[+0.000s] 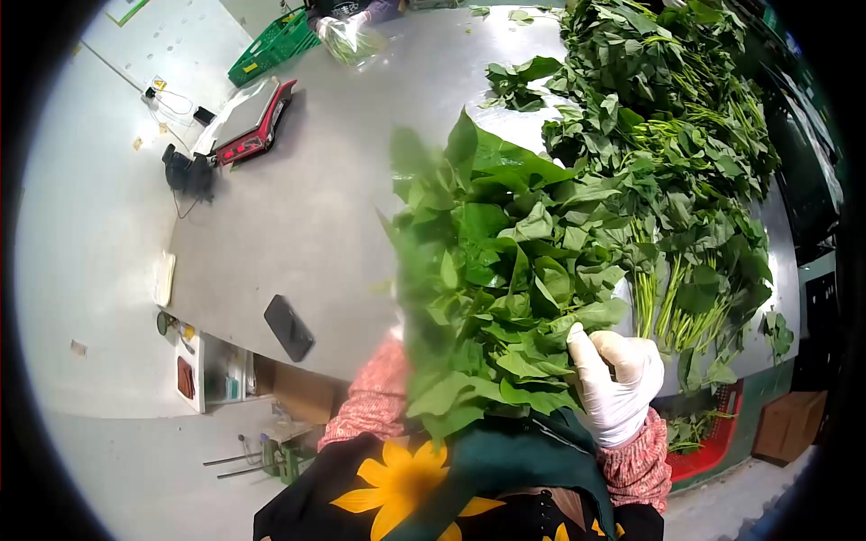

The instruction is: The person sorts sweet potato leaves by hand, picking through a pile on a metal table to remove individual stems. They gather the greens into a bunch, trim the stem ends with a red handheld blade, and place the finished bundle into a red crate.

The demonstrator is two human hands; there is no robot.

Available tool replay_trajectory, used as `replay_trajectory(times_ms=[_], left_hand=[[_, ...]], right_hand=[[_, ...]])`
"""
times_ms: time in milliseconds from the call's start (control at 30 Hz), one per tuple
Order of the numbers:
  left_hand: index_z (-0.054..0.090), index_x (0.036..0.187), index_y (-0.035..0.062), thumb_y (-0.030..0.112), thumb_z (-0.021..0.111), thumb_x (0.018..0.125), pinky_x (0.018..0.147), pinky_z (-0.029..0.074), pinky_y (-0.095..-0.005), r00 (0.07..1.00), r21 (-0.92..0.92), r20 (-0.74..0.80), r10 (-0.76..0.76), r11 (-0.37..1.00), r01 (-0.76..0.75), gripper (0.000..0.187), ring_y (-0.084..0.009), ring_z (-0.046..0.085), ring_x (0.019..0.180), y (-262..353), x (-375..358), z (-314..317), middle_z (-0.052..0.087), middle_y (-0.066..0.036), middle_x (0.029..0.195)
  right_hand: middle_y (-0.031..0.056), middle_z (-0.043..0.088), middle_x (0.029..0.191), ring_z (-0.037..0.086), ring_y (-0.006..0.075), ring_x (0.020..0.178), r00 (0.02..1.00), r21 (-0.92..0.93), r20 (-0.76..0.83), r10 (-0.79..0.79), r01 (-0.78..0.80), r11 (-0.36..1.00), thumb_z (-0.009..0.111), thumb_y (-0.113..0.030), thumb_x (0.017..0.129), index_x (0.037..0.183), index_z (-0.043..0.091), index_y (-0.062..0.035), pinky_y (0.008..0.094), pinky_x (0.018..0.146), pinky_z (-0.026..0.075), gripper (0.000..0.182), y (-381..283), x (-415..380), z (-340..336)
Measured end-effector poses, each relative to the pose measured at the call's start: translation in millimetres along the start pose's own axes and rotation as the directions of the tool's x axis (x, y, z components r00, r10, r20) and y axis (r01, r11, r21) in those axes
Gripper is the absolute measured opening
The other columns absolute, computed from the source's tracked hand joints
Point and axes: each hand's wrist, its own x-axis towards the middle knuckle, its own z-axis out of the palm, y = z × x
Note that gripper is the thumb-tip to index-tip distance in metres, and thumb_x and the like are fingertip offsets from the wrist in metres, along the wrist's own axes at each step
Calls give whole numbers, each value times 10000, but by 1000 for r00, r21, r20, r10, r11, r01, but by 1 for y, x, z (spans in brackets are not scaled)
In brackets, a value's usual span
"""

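A big bunch of leafy greens (505, 270) is raised in front of my body, its left side blurred. My left hand (397, 330), in a white glove, reaches in behind the bunch's left side; leaves cover its fingers, and the bunch appears to rest in its grip. At the lower right edge of the bunch, my white-gloved right hand (622, 379) is closed, thumb and forefinger at the leaves, the other fingers curled. Just beyond that hand, stems of a large heap of the same greens (667, 153) lie on the metal table (352, 180).
A black phone (289, 327) lies on the table's left part. Farther back are a red scale (257, 126) and a green crate (275, 45). Across the table, another person's gloved hands hold a clear bag of greens (352, 43). A red basket (713, 442) stands below the right edge.
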Motion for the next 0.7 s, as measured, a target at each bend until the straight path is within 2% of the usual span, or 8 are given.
replay_trajectory(times_ms=[100, 400, 467, 500, 533, 567, 633, 700], left_hand=[[636, 911, 15, 83, 649, 764, 493, 474, -372, 1000, -22, 15, -6, 1000, 6, 163, -277, 570, 541, 1, 2, 1, 605, -90, 687], [645, 906, 14, 80, 641, 771, 520, 483, -371, 996, -57, 78, -45, 997, 50, 150, -274, 584, 579, 5, -2, -5, 619, -93, 718], [648, 905, 14, 79, 639, 773, 526, 485, -371, 994, -67, 100, -50, 996, 57, 148, -273, 587, 587, 7, -2, -8, 623, -94, 725], [649, 905, 14, 78, 638, 773, 529, 486, -371, 992, -64, 110, -61, 996, 69, 147, -273, 589, 592, 8, -5, -12, 624, -94, 728], [650, 904, 14, 78, 637, 774, 532, 488, -370, 990, -74, 126, -59, 995, 69, 146, -273, 590, 596, 9, -2, -14, 626, -94, 732], [651, 903, 14, 78, 636, 775, 536, 489, -370, 988, -79, 139, -69, 994, 80, 145, -272, 592, 600, 11, -5, -18, 627, -95, 735], [653, 902, 13, 77, 634, 776, 542, 491, -370, 982, -101, 177, -69, 991, 88, 142, -272, 595, 608, 16, -5, -24, 630, -95, 742], [655, 901, 13, 76, 632, 778, 548, 493, -370, 975, -128, 218, -41, 989, 71, 140, -271, 598, 617, 23, -1, -28, 633, -96, 749]], right_hand=[[31, 635, 840, 590, 219, 638, 991, 171, 90, 95, -109, 979, 731, -52, 736, 1053, 689, -106, 346, 539, 455, 324, 4, 0, 0], [116, 594, 735, 588, 299, 588, 970, 479, 27, 241, -224, 849, 771, -62, 717, 937, 578, -30, 354, 533, 473, 294, -7, -18, -4], [66, 584, 715, 562, 215, 577, 835, 679, 85, 543, -448, 582, 727, -153, 833, 924, 590, -2, 313, 520, 441, 224, -8, -43, -18], [45, 578, 710, 542, 174, 572, 700, 745, 166, 694, -550, 377, 711, -194, 869, 916, 594, 6, 297, 516, 428, 236, -4, -59, -35], [5, 533, 744, 479, 115, 601, 685, 749, 137, 715, -544, 378, 707, -215, 893, 979, 583, 7, 244, 536, 367, 268, 6, -73, -48], [-35, 489, 777, 417, 57, 629, 667, 752, 107, 737, -540, 379, 703, -236, 918, 1042, 571, 8, 192, 557, 306, 304, 18, -84, -61], [-31, 502, 794, 426, 63, 647, 415, 591, 101, 904, -756, 281, 675, -140, 930, 1054, 580, -6, 194, 570, 319, 206, 41, -92, -97], [11, 556, 846, 460, 93, 670, 597, 66, 220, 772, -798, 599, 646, -41, 913, 1205, 574, -1, 225, 611, 385, 303, 106, -144, -133]])
